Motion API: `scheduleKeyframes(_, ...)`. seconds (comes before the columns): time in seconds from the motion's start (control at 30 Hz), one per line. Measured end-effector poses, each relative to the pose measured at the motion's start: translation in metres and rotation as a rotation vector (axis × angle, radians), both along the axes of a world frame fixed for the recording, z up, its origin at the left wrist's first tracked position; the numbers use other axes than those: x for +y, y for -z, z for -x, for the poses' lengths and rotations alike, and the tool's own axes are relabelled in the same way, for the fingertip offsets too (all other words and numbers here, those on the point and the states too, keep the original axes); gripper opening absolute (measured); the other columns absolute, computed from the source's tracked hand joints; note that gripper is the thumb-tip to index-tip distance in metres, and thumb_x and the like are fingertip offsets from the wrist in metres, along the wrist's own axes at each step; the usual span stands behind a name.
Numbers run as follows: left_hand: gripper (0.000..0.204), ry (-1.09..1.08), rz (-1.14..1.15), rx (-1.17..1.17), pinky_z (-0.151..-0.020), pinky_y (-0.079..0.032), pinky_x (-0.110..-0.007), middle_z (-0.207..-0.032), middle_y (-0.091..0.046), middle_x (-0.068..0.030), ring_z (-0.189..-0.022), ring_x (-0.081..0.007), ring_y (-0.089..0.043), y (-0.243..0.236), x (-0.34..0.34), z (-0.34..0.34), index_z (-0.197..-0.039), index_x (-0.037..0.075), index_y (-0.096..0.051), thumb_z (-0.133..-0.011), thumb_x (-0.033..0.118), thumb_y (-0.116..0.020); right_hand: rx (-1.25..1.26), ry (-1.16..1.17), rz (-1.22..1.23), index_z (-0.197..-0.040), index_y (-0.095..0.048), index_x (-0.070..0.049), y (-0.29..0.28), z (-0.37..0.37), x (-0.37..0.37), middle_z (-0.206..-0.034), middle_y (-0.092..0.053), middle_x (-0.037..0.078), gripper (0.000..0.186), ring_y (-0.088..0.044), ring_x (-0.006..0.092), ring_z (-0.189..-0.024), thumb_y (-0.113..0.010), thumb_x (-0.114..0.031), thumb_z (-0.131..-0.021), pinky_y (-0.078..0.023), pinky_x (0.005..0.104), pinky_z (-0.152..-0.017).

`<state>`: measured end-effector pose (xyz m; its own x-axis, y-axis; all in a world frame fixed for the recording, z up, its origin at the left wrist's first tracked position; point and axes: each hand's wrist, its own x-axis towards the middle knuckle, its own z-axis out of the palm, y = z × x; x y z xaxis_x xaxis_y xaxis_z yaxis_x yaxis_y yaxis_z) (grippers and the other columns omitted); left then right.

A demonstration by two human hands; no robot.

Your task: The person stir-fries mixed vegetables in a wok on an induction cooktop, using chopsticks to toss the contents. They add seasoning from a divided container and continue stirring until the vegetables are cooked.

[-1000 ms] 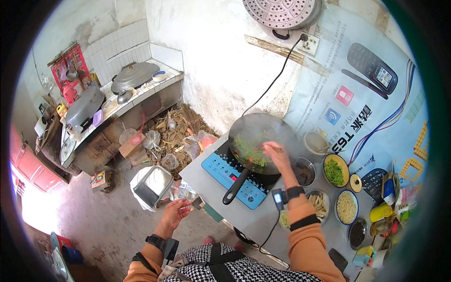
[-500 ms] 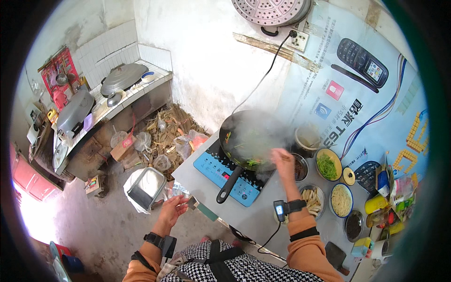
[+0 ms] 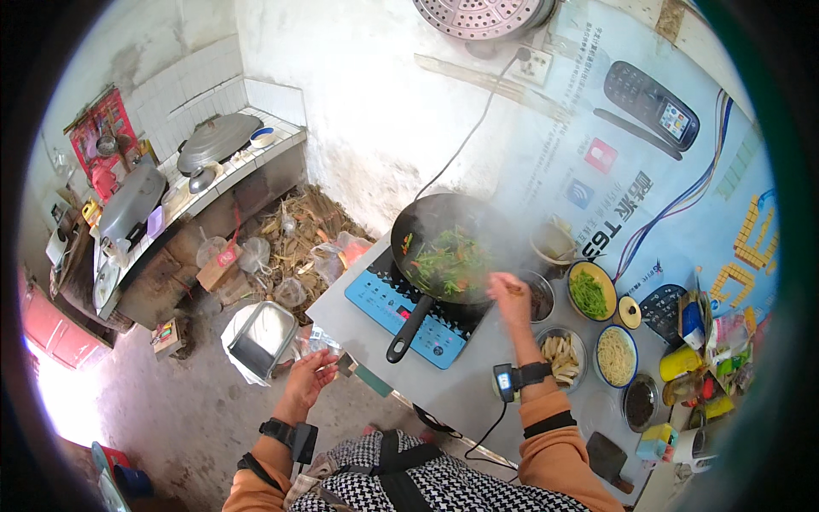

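A black wok (image 3: 403, 256) with green shreds and orange bits inside sits on a blue induction cooker (image 3: 375, 300), steam rising over its right side. Beside the wok's right rim is my right hand (image 3: 510, 300), its fingers closed together; a small end pokes out of them, but I cannot make out what it is. My left hand (image 3: 309, 380) hovers empty near the counter's left edge, fingers apart. The wok's handle (image 3: 410, 329) points toward me with neither hand on it.
Right of the wok stand a brown pot (image 3: 554, 242), a metal bowl (image 3: 539, 297), a bowl of green shreds (image 3: 589, 293), sliced pieces (image 3: 560, 355), pale shreds (image 3: 616, 356) and a dark-filled bowl (image 3: 641, 404). A cleaver (image 3: 606, 461) lies nearer. A metal basin (image 3: 264, 340) stands at left.
The steam over the wok has thinned and shifted, so more of the green shreds show. My right hand stays by the wok's right rim. The view has shifted slightly.
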<state>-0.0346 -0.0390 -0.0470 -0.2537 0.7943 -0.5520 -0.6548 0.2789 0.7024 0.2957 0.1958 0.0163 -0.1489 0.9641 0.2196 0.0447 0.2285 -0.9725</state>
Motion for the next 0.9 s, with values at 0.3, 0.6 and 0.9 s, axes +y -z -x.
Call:
scheduleKeyframes(0.3, 0.026, -0.042, -0.032, -0.022, -0.063, -0.052, -0.026, -0.093, -0.060, -0.0102, -0.071, -0.0155, -0.059, 0.002, -0.007, 0.000, -0.107, 0.000, -0.048, -0.089, 0.018, -0.044, -0.091, 0.105, -0.038, -0.094, -0.059, 0.001, 0.006, -0.008, 0.020, -0.075, -0.060, 0.004, 0.021, -0.057, 0.0110, -0.062, -0.054, -0.015, -0.082, -0.046, 0.0222, -0.058)
scheduleKeyframes(0.6, 0.025, -0.009, -0.017, -0.025, -0.063, -0.052, -0.027, -0.092, -0.060, -0.0098, -0.072, -0.0161, -0.060, 0.001, -0.002, -0.004, -0.107, 0.001, -0.048, -0.088, 0.017, -0.044, -0.140, -0.191, -0.023, -0.093, -0.060, 0.000, 0.000, 0.036, 0.009, -0.076, -0.060, 0.003, 0.020, -0.057, 0.0088, -0.065, -0.053, -0.016, -0.083, -0.044, 0.0211, -0.059)
scheduleKeyframes(0.9, 0.024, -0.029, 0.004, -0.013, -0.064, -0.050, -0.027, -0.093, -0.060, -0.0104, -0.074, -0.0167, -0.060, 0.003, -0.008, -0.001, -0.107, 0.001, -0.048, -0.089, 0.017, -0.043, -0.129, 0.164, -0.128, -0.091, -0.059, 0.001, 0.012, 0.009, 0.046, -0.072, -0.059, 0.005, 0.022, -0.057, 0.0118, -0.065, -0.055, -0.017, -0.080, -0.045, 0.0246, -0.060)
